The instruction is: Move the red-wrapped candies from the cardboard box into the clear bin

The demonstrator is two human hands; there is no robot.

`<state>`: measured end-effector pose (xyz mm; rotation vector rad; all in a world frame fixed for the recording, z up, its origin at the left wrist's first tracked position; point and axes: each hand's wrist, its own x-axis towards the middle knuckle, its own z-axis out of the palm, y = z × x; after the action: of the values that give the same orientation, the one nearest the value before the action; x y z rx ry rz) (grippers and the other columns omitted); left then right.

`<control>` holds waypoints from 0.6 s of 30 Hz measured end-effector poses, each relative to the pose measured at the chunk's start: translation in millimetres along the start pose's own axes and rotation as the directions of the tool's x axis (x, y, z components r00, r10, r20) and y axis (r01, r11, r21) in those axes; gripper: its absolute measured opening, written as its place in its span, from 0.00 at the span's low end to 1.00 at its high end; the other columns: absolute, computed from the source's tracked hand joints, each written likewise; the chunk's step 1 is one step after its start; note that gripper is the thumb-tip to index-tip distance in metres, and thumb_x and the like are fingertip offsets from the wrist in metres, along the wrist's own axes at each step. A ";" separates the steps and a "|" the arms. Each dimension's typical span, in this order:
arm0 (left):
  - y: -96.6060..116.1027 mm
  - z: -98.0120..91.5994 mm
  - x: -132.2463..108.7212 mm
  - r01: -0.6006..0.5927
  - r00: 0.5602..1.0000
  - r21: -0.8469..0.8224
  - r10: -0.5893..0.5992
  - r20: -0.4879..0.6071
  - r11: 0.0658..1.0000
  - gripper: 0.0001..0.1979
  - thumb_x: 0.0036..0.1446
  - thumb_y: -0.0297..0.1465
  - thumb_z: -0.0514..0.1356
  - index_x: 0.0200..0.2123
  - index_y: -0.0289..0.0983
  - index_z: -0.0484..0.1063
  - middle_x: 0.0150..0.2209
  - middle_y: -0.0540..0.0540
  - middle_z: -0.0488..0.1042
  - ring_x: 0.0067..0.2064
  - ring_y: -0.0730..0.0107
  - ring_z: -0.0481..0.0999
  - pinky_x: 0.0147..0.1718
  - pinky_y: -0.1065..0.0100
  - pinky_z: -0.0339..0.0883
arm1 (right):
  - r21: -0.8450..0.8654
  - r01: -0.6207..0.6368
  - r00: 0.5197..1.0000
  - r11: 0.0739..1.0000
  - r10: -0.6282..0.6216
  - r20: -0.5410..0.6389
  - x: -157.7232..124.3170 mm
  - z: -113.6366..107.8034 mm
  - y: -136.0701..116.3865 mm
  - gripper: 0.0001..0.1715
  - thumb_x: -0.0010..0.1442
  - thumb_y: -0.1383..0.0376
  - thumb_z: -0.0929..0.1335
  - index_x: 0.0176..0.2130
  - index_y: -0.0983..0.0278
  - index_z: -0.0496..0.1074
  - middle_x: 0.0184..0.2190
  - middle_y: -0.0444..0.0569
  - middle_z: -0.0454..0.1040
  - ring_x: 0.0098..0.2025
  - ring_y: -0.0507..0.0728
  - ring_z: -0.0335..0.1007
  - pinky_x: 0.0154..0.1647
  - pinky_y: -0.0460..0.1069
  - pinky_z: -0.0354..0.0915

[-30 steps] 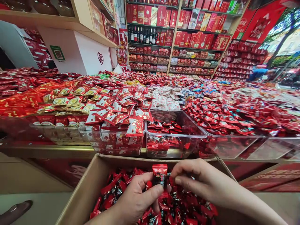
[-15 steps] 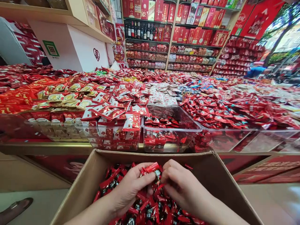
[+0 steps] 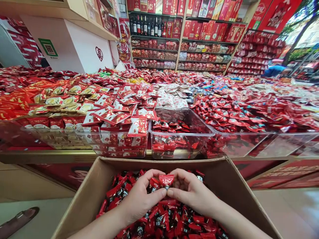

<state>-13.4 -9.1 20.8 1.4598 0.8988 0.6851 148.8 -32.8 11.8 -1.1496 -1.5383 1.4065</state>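
Red-wrapped packet (image 3: 166, 180): lies right between the fingertips of left hand (image 3: 141, 197) and right hand (image 3: 193, 191), about equally near to both. Appears pinched, with thumbs almost meeting over its lower end and fingers curled behind. Sits beside a second packet (image 3: 154, 184) at the left fingers, above loose packets (image 3: 160, 221) in a cardboard box (image 3: 97, 186). Points its flat crimped end away, toward a clear tray (image 3: 184, 134) beyond, with long axis seemingly running likewise, lower tip hidden.

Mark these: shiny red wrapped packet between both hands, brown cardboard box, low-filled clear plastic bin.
Shiny red wrapped packet (image 3: 166, 181), head view: middle of its visible face.
Brown cardboard box (image 3: 89, 199), head view: inner left wall.
Low-filled clear plastic bin (image 3: 183, 134), head view: near rim.
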 end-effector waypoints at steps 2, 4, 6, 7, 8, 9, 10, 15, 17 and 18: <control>0.9 0.5 -2.4 -0.002 1.000 0.027 0.001 0.022 1.000 0.13 0.46 0.28 0.56 0.39 0.37 0.61 0.36 0.49 0.67 0.39 0.68 0.65 0.39 0.68 0.59 | 0.003 -0.027 1.000 1.000 0.027 -0.008 -0.3 -0.4 -1.6 0.14 0.48 0.60 0.64 0.34 0.65 0.61 0.24 0.42 0.61 0.25 0.47 0.54 0.25 0.43 0.55; 1.2 0.4 -5.2 -0.020 0.998 0.071 0.016 0.053 0.997 0.16 0.45 0.28 0.56 0.40 0.38 0.60 0.38 0.49 0.67 0.40 0.68 0.64 0.41 0.68 0.57 | -0.051 -0.036 0.999 0.998 0.036 -0.010 -0.6 -2.4 -4.2 0.12 0.48 0.59 0.63 0.32 0.66 0.63 0.24 0.43 0.63 0.25 0.47 0.55 0.25 0.43 0.55; 0.4 -0.2 -7.2 -0.041 0.996 0.068 0.035 0.076 0.997 0.17 0.45 0.28 0.56 0.41 0.39 0.60 0.40 0.49 0.66 0.43 0.68 0.63 0.43 0.68 0.55 | -0.186 0.002 1.000 0.983 -0.003 -0.005 -2.2 -5.1 -10.3 0.11 0.49 0.60 0.63 0.28 0.66 0.64 0.23 0.43 0.64 0.25 0.47 0.57 0.25 0.43 0.56; -0.3 -0.7 -7.6 -0.033 0.995 0.025 0.030 0.092 0.999 0.16 0.47 0.29 0.55 0.42 0.40 0.60 0.40 0.49 0.66 0.42 0.68 0.64 0.42 0.68 0.55 | -0.267 0.040 0.999 0.963 -0.045 -0.011 -3.9 -6.8 -15.7 0.11 0.50 0.60 0.62 0.27 0.66 0.65 0.23 0.43 0.65 0.25 0.48 0.57 0.26 0.43 0.56; -1.1 -1.3 -7.5 -0.015 0.994 -0.041 0.019 0.106 0.999 0.15 0.49 0.31 0.53 0.42 0.40 0.60 0.39 0.49 0.66 0.39 0.69 0.65 0.39 0.68 0.57 | -0.344 0.081 0.995 0.936 -0.093 -0.019 -6.3 -9.0 -23.3 0.10 0.51 0.61 0.62 0.27 0.66 0.65 0.23 0.44 0.66 0.25 0.48 0.58 0.26 0.43 0.57; -1.9 -2.0 -7.0 0.009 0.993 -0.115 0.004 0.114 0.993 0.13 0.51 0.33 0.50 0.42 0.40 0.59 0.37 0.49 0.66 0.35 0.70 0.67 0.36 0.68 0.59 | -0.408 0.122 0.989 0.905 -0.146 -0.029 -9.1 -12.0 -33.1 0.09 0.51 0.62 0.61 0.27 0.65 0.65 0.23 0.44 0.66 0.25 0.49 0.59 0.27 0.44 0.57; -2.6 -2.8 -6.2 0.033 0.993 -0.183 -0.012 0.118 0.983 0.13 0.53 0.34 0.48 0.42 0.39 0.59 0.35 0.49 0.67 0.31 0.72 0.68 0.33 0.68 0.60 | -0.458 0.162 0.978 0.874 -0.205 -0.047 -12.1 -16.1 -45.0 0.09 0.52 0.62 0.61 0.28 0.65 0.65 0.24 0.45 0.67 0.26 0.49 0.60 0.27 0.44 0.58; -4.6 -4.8 -3.0 0.058 0.994 -0.291 -0.027 0.107 0.955 0.12 0.55 0.34 0.45 0.37 0.35 0.62 0.28 0.48 0.67 0.26 0.73 0.67 0.28 0.69 0.59 | -0.655 0.273 0.829 0.705 -0.518 -0.212 -9.5 -54.5 -110.8 0.07 0.49 0.65 0.63 0.33 0.61 0.65 0.29 0.46 0.68 0.30 0.51 0.63 0.30 0.45 0.60; -5.9 -4.4 -3.0 0.063 0.990 -0.302 -0.021 0.138 0.951 0.11 0.55 0.34 0.46 0.37 0.35 0.62 0.28 0.48 0.67 0.26 0.73 0.67 0.28 0.68 0.59 | -0.746 0.234 0.790 0.623 -0.570 -0.228 7.3 -74.7 -127.4 0.08 0.49 0.64 0.64 0.34 0.61 0.66 0.29 0.45 0.68 0.30 0.51 0.63 0.30 0.46 0.60; -6.7 -4.1 -3.1 0.060 0.988 -0.301 -0.013 0.155 0.952 0.11 0.54 0.34 0.46 0.37 0.35 0.62 0.28 0.48 0.67 0.26 0.73 0.67 0.29 0.68 0.59 | -0.778 0.205 0.793 0.595 -0.567 -0.225 18.3 -84.0 -132.8 0.08 0.49 0.63 0.64 0.33 0.61 0.66 0.28 0.45 0.68 0.29 0.51 0.63 0.30 0.46 0.60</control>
<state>-19.3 -9.8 14.8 1.1975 0.6670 0.6448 204.4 12.4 152.9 -1.3234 -1.8815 0.1304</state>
